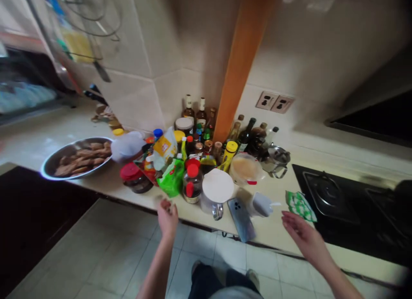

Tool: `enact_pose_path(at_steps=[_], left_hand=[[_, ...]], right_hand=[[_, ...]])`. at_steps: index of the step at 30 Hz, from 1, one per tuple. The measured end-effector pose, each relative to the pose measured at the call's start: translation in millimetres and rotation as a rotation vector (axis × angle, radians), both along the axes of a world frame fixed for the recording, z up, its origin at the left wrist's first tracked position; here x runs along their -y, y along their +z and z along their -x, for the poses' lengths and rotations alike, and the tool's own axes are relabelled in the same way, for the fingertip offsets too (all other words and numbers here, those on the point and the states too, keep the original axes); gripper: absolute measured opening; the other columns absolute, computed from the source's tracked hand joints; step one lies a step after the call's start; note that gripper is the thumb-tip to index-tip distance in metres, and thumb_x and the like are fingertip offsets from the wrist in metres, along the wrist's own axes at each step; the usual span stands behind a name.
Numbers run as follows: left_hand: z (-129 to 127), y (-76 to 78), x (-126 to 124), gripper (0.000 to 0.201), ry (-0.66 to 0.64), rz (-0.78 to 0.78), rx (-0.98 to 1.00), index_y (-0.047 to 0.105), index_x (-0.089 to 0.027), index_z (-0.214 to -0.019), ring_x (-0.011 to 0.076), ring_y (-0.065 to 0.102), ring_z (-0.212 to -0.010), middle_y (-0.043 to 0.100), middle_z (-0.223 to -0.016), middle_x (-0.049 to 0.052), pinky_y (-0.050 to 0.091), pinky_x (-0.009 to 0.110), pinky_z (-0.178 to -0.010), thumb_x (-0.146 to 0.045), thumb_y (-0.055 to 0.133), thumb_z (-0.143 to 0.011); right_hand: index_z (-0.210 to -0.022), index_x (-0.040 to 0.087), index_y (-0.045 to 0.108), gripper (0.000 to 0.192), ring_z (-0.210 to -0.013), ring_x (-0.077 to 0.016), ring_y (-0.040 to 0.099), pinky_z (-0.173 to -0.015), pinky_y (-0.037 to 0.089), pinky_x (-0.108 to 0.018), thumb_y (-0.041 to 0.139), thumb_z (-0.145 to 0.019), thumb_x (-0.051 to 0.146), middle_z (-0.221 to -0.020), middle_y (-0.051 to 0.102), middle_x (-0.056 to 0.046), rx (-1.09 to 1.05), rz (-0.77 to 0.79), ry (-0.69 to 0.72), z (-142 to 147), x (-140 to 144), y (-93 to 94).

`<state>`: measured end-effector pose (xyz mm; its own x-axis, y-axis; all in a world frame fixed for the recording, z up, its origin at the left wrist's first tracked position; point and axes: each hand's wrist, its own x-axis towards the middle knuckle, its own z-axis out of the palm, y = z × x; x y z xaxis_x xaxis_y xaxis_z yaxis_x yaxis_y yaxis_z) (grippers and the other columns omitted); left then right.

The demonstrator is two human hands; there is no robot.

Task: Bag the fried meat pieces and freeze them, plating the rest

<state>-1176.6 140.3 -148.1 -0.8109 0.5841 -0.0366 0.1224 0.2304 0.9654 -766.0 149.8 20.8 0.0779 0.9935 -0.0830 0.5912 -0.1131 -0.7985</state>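
Observation:
My left hand [168,219] is at the counter's front edge, just below the green bag [172,179] and left of the red-capped jar [192,185]. Its fingers are curled in; anything inside them is too blurred to make out. My right hand [302,234] hovers over the front of the counter with fingers stretched out, holding nothing. Close to its fingertips lies a green and white packet [301,204]. On its left is a white cup [260,203] with a handle. A phone [241,219] lies beside the cup, near a white lidded pitcher [217,189].
A metal bowl of brown food pieces [82,159] stands at the left. Several bottles [247,134] line the wall behind a plastic container [246,168] and a steel pot [278,155]. The black gas stove [334,209] is at the right. A red-lidded jar [137,179] stands near the edge.

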Motion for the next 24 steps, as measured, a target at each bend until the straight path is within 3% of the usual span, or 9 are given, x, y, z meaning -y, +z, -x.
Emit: enact_pose_path(at_steps=[2, 4, 6, 8, 10, 13, 16, 21, 24], left_hand=[[-37.3, -0.5, 20.1, 0.057, -0.093, 0.006, 0.08, 0.047, -0.015, -0.117, 0.0213, 0.066, -0.074, 0.064, -0.085, 0.006, 0.055, 0.04, -0.074, -0.035, 0.066, -0.068], [-72.6, 0.7, 26.2, 0.086, -0.275, -0.03, 0.324, 0.028, -0.017, -0.137, 0.0192, 0.066, -0.067, 0.065, -0.089, 0.007, 0.056, 0.036, -0.064, -0.035, 0.072, -0.066], [-93.2, 3.4, 17.3, 0.106, -0.292, -0.055, 0.479, 0.012, -0.021, -0.146, 0.0176, 0.065, -0.067, 0.062, -0.092, 0.007, 0.056, 0.033, -0.062, -0.031, 0.077, -0.062], [-95.0, 7.2, 1.3, 0.11, -0.256, -0.06, 0.521, 0.011, -0.023, -0.146, 0.0171, 0.063, -0.068, 0.059, -0.094, 0.007, 0.055, 0.03, -0.059, -0.026, 0.078, -0.06], [-84.1, 11.8, -13.7, 0.101, -0.226, -0.085, 0.496, 0.021, -0.022, -0.143, 0.018, 0.062, -0.073, 0.058, -0.096, 0.007, 0.055, 0.029, -0.058, -0.022, 0.077, -0.06], [-64.3, 18.0, -27.9, 0.091, -0.235, -0.111, 0.482, 0.03, -0.023, -0.137, 0.0184, 0.063, -0.077, 0.059, -0.096, 0.006, 0.057, 0.029, -0.061, -0.017, 0.075, -0.058], [-55.1, 20.7, -30.3, 0.091, -0.276, -0.067, 0.513, 0.032, -0.026, -0.137, 0.0171, 0.064, -0.069, 0.061, -0.089, 0.003, 0.058, 0.031, -0.059, -0.013, 0.074, -0.057], [-66.2, 9.0, -6.4, 0.1, -0.326, 0.015, 0.607, 0.022, -0.029, -0.143, 0.0193, 0.068, -0.071, 0.064, -0.093, 0.005, 0.059, 0.034, -0.063, -0.019, 0.076, -0.059], [-83.0, 0.1, 13.9, 0.091, -0.363, 0.09, 0.589, 0.031, -0.023, -0.139, 0.0192, 0.068, -0.073, 0.064, -0.095, 0.006, 0.059, 0.033, -0.067, -0.029, 0.077, -0.06]], right_hand=[[-0.102, 0.02, 0.06, 0.056, -0.075, -0.0252, 0.071, -0.066, 0.058, -0.036, 0.067, -0.058, 0.053, -0.084, 0.072, -0.009, -0.152, 0.181, -0.148, -10.3, 9.5, -42.5], [-0.1, 0.02, 0.056, 0.053, -0.07, -0.0234, 0.07, -0.062, 0.056, -0.035, 0.066, -0.056, 0.049, -0.078, 0.069, -0.006, -0.256, 0.323, -0.211, -8.7, 16.0, -78.0], [-0.096, 0.021, 0.055, 0.048, -0.066, -0.0209, 0.067, -0.059, 0.053, -0.032, 0.065, -0.058, 0.047, -0.072, 0.066, -0.002, -0.325, 0.389, -0.164, 8.4, 20.2, -102.7], [-0.098, 0.021, 0.053, 0.048, -0.061, -0.0187, 0.064, -0.055, 0.05, -0.03, 0.064, -0.059, 0.046, -0.068, 0.063, 0.001, -0.378, 0.391, -0.055, 40.9, 22.6, -116.7], [-0.102, 0.021, 0.051, 0.052, -0.057, -0.0169, 0.061, -0.054, 0.049, -0.031, 0.066, -0.058, 0.043, -0.072, 0.061, 0.002, -0.41, 0.343, 0.059, 84.0, 23.0, -121.9], [-0.11, 0.022, 0.05, 0.059, -0.067, -0.0161, 0.063, -0.063, 0.052, -0.032, 0.072, -0.056, 0.032, -0.099, 0.062, -0.004, -0.408, 0.202, 0.213, 150.7, 18.6, -120.7], [-0.101, 0.022, 0.05, 0.044, -0.077, -0.0197, 0.064, -0.064, 0.052, -0.031, 0.071, -0.063, 0.029, -0.097, 0.061, -0.004, -0.356, 0.09, 0.223, 198.3, 10.1, -119.0], [-0.098, 0.02, 0.046, 0.023, -0.087, -0.0227, 0.063, -0.077, 0.051, -0.037, 0.056, -0.077, 0.02, -0.098, 0.057, -0.008, -0.288, 0.043, 0.097, 230.8, -9.3, -122.9], [-0.102, 0.018, 0.047, 0.024, -0.09, -0.0229, 0.062, -0.081, 0.05, -0.038, 0.054, -0.079, 0.018, -0.102, 0.059, -0.011, -0.302, 0.043, 0.089, 237.3, -27.4, -120.7]])
